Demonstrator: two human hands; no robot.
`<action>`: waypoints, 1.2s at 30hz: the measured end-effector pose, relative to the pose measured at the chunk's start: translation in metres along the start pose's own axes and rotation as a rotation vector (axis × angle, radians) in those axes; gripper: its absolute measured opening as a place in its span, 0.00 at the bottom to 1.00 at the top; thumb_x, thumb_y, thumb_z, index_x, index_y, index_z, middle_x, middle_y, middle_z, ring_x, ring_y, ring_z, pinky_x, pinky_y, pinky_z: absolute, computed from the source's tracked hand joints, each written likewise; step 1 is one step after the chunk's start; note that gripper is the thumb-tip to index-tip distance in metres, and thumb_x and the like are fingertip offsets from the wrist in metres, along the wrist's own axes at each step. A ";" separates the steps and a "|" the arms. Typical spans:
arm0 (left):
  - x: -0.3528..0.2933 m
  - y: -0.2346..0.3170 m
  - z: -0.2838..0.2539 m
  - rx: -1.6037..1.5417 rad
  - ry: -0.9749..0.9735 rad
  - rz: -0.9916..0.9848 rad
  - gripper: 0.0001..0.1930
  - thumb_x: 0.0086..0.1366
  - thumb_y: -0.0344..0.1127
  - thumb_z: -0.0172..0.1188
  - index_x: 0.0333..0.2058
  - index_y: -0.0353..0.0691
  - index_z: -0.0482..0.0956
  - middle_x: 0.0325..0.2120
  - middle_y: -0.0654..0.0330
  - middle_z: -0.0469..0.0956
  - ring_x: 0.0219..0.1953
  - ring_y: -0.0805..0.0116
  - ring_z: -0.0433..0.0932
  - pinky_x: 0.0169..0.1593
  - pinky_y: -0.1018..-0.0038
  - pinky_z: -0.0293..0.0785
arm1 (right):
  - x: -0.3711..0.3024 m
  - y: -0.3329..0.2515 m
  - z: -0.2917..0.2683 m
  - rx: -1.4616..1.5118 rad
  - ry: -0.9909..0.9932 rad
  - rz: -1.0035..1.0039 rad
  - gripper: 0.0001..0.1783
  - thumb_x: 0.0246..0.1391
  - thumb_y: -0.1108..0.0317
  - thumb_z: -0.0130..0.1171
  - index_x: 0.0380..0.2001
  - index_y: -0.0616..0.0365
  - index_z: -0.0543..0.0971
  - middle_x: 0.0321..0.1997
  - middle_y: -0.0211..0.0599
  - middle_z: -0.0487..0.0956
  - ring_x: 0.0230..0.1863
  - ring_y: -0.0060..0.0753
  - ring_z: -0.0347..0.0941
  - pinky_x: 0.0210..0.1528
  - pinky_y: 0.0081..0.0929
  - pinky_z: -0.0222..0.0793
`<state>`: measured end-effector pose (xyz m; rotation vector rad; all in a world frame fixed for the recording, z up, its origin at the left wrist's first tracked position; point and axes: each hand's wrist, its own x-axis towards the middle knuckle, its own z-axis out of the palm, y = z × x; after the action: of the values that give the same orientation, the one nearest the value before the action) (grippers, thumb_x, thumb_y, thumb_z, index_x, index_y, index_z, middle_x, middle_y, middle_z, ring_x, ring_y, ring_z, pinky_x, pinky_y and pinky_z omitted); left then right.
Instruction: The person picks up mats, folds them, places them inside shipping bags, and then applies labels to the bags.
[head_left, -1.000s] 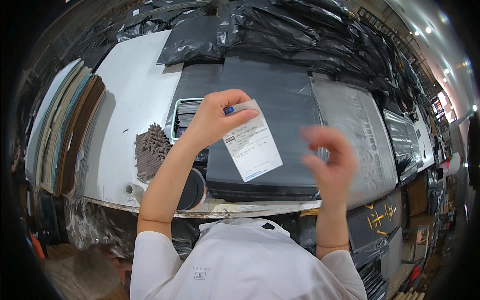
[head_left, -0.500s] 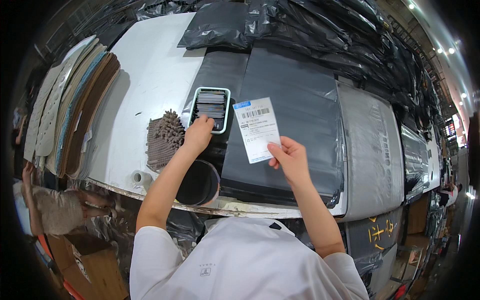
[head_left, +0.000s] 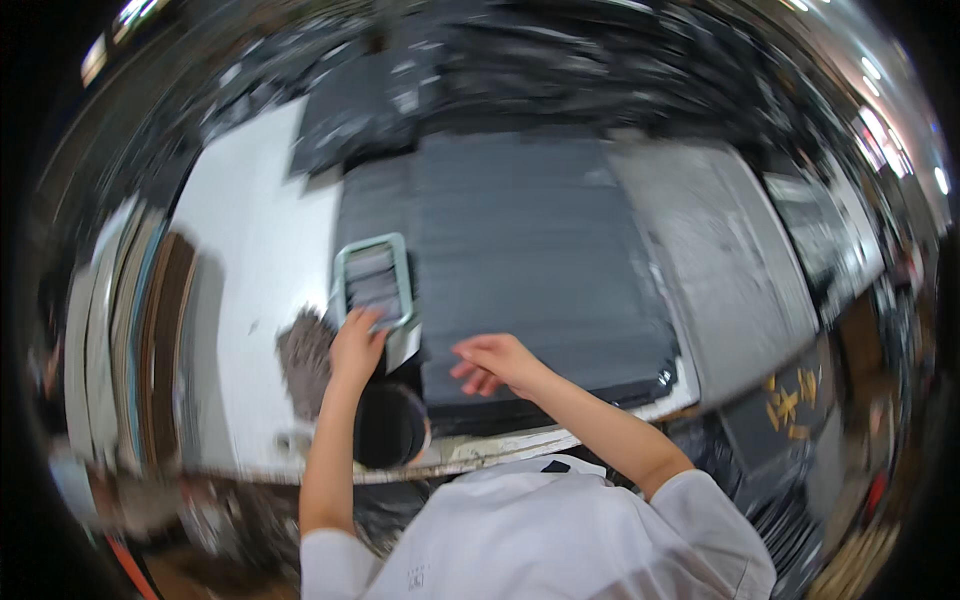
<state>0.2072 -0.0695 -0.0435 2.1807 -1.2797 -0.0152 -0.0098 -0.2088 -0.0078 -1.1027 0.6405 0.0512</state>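
My left hand (head_left: 357,347) reaches the near end of a small container (head_left: 407,285) with a pale teal rim, full of thin grey pieces packed in a row. Its fingers are bent together there; what they hold, if anything, is hidden. Beside those fingers, below the container's near right corner, a piece of white paper (head_left: 405,348) shows, partly covered. To the right, my right hand (head_left: 495,362) hovers over the large dark grey plastic-wrapped stack (head_left: 530,250). Its fingers are apart with nothing between them, though motion smears them a little.
A shaggy grey-brown mat piece (head_left: 305,360) lies left of my left forearm, and a round black-topped container (head_left: 388,428) stands by the table's near edge. Mat samples (head_left: 130,340) line the far left. Black plastic-wrapped bundles (head_left: 580,70) fill the back; a clear-wrapped grey stack (head_left: 710,260) lies right.
My right hand has let go of the white printed label and moved left and nearer. White paper now shows beside my left hand, which stays at the teal-rimmed container. The whole view has shifted.
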 end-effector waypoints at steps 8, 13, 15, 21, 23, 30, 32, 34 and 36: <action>0.008 0.071 0.027 -0.346 -0.106 0.105 0.12 0.55 0.23 0.54 0.40 0.37 0.74 0.30 0.62 0.73 0.25 0.76 0.69 0.26 0.81 0.64 | -0.210 0.150 -0.283 -0.606 2.033 -0.387 0.16 0.49 0.68 0.55 0.42 0.63 0.71 0.42 0.46 0.73 0.44 0.45 0.69 0.48 0.33 0.64; 0.040 0.187 0.077 -0.428 -0.367 0.371 0.13 0.55 0.24 0.55 0.41 0.38 0.73 0.30 0.61 0.74 0.26 0.73 0.71 0.27 0.79 0.68 | -0.256 0.270 -0.364 -0.053 1.936 0.106 0.28 0.48 0.48 0.53 0.37 0.67 0.74 0.34 0.51 0.76 0.39 0.51 0.72 0.42 0.36 0.66; 0.046 0.236 0.098 -0.392 -0.479 0.568 0.14 0.55 0.25 0.55 0.42 0.40 0.73 0.30 0.61 0.74 0.26 0.72 0.72 0.27 0.78 0.69 | -0.240 0.286 -0.377 0.328 1.717 0.089 0.32 0.51 0.41 0.48 0.39 0.64 0.74 0.37 0.45 0.77 0.38 0.42 0.73 0.37 0.36 0.67; 0.031 0.383 0.167 -0.408 -0.783 0.845 0.14 0.55 0.27 0.56 0.42 0.42 0.73 0.32 0.59 0.74 0.30 0.65 0.75 0.31 0.73 0.72 | -0.216 0.331 -0.394 1.177 1.433 -0.298 0.34 0.48 0.33 0.46 0.44 0.51 0.71 0.36 0.33 0.72 0.39 0.34 0.66 0.43 0.41 0.62; 0.025 0.406 0.189 -0.310 -0.838 0.986 0.18 0.53 0.26 0.57 0.44 0.42 0.72 0.35 0.59 0.74 0.33 0.65 0.76 0.35 0.72 0.73 | -0.215 0.331 -0.394 1.197 1.355 -0.354 0.34 0.46 0.34 0.49 0.43 0.51 0.72 0.37 0.34 0.73 0.40 0.34 0.66 0.44 0.41 0.62; 0.006 0.447 0.246 0.041 -0.949 1.325 0.37 0.48 0.41 0.63 0.56 0.41 0.57 0.55 0.50 0.58 0.58 0.52 0.57 0.58 0.60 0.56 | -0.291 0.340 -0.380 1.113 1.313 -0.431 0.23 0.46 0.50 0.61 0.40 0.53 0.73 0.34 0.31 0.74 0.35 0.29 0.70 0.40 0.34 0.67; 0.002 0.447 0.256 0.038 -0.980 1.312 0.39 0.47 0.41 0.64 0.57 0.41 0.56 0.57 0.50 0.55 0.60 0.53 0.54 0.59 0.59 0.54 | -0.312 0.341 -0.383 1.054 1.322 -0.355 0.21 0.46 0.52 0.61 0.39 0.54 0.73 0.32 0.30 0.74 0.34 0.29 0.71 0.40 0.35 0.68; 0.002 0.439 0.261 0.053 -1.016 1.301 0.41 0.46 0.41 0.65 0.57 0.39 0.55 0.58 0.48 0.53 0.61 0.53 0.52 0.61 0.58 0.51 | -0.327 0.323 -0.382 0.908 1.319 -0.315 0.18 0.48 0.53 0.60 0.34 0.54 0.73 0.27 0.27 0.74 0.30 0.25 0.71 0.30 0.26 0.67; 0.001 0.436 0.262 0.035 -1.008 1.282 0.41 0.46 0.41 0.65 0.57 0.39 0.55 0.58 0.48 0.53 0.61 0.53 0.52 0.61 0.58 0.51 | -0.337 0.304 -0.382 0.942 1.313 -0.329 0.17 0.48 0.54 0.60 0.33 0.54 0.73 0.27 0.25 0.74 0.30 0.23 0.71 0.28 0.24 0.66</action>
<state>-0.2157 -0.3525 -0.0388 0.9216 -2.9813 -0.6168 -0.5653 -0.2968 -0.1956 -0.1632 1.4138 -1.2285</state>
